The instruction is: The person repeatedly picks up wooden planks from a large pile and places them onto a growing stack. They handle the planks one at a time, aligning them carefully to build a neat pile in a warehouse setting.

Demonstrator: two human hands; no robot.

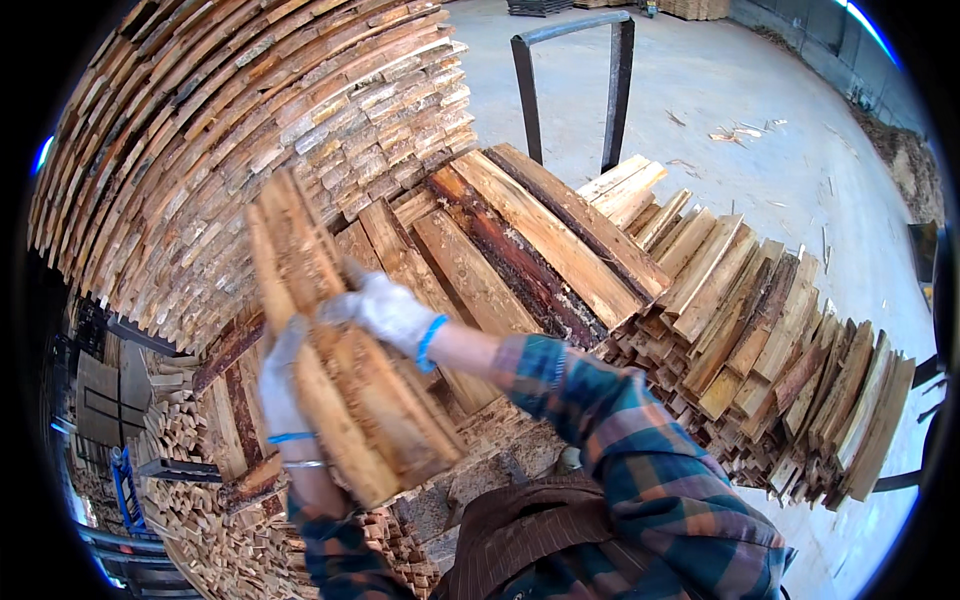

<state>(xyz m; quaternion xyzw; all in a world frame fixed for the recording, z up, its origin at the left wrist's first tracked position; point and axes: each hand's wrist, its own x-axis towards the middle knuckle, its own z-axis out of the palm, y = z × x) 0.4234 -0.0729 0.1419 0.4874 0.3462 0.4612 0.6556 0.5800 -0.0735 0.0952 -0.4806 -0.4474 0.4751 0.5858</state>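
Observation:
Several rough-sawn wooden boards (375,405), one against another, slant across the middle, blurred by motion. My left hand (281,383), in a pale glove with a blue band at the wrist, is closed on their left edge. On the right side of the same boards, farther from me, my gloved right hand (388,312) is closed too; its fingertips are partly hidden. Beneath and beyond lies a layer of wider boards (440,255), among them a dark, bark-edged board (520,255).
A tall wall of stacked boards (290,110) rises at the far left. To the right a lower pile of boards (760,330) fans outward. Behind stands a metal frame (575,30). Wood scraps (740,132) lie on the concrete floor (690,80); cut wood (220,540) fills the lower left.

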